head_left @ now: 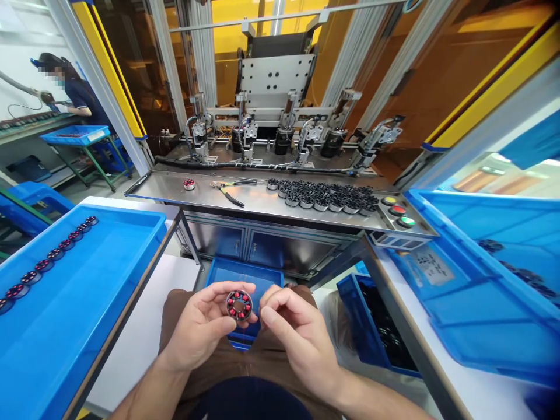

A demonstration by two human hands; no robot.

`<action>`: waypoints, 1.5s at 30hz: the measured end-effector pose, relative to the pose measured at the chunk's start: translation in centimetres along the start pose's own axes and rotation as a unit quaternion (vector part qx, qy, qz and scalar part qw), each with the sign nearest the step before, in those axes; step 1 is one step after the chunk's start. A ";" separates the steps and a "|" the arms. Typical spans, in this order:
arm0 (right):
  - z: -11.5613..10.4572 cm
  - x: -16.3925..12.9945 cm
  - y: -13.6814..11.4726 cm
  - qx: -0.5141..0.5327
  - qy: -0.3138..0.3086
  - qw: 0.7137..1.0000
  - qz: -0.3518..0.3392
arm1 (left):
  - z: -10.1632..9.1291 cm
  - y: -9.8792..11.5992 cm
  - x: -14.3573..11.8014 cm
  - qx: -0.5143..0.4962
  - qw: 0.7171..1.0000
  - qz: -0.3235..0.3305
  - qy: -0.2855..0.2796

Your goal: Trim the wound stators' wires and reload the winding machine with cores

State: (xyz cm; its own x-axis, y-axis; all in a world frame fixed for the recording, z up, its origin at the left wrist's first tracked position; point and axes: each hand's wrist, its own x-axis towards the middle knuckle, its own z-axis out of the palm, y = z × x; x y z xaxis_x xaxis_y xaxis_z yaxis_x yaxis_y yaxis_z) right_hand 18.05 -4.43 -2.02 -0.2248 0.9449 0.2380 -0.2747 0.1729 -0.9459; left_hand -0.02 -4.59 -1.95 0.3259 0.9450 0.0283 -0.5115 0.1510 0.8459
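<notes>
Red coils [247, 307] face up on a ring [240, 316] gripped by its rim in the left hand [196, 328] above the lap [214, 367], seemingly to leave them uncovered, as the right hand [301, 332] (curled closed, nothing visible inside) hovers beside it.

Backed by amber panels [437, 93], bright yellow at the centre, between metal posts [164, 52] and yellow strips [109, 64]. Opens at far left onto a white wall [20, 52], a grey floor [100, 185] and a green stand [98, 166]. Fitted under the steel bench [164, 184] with cabinet doors [280, 254], and flanked by white tables [441, 350].
</notes>
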 end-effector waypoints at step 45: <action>0.9 -0.3 0.6 -0.010 -0.014 0.993 0.117 | 0.7 0.1 -1.7 0.398 0.888 0.203 0.110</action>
State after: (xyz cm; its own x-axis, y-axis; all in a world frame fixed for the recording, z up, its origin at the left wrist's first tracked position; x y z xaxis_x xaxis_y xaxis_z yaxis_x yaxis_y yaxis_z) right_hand 17.12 -4.87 -2.49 -0.3071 0.9515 0.0178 -0.1939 -0.0443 -0.9800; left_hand -0.10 -6.40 -1.56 0.0359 0.9219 0.3858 0.2011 -0.3848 0.9008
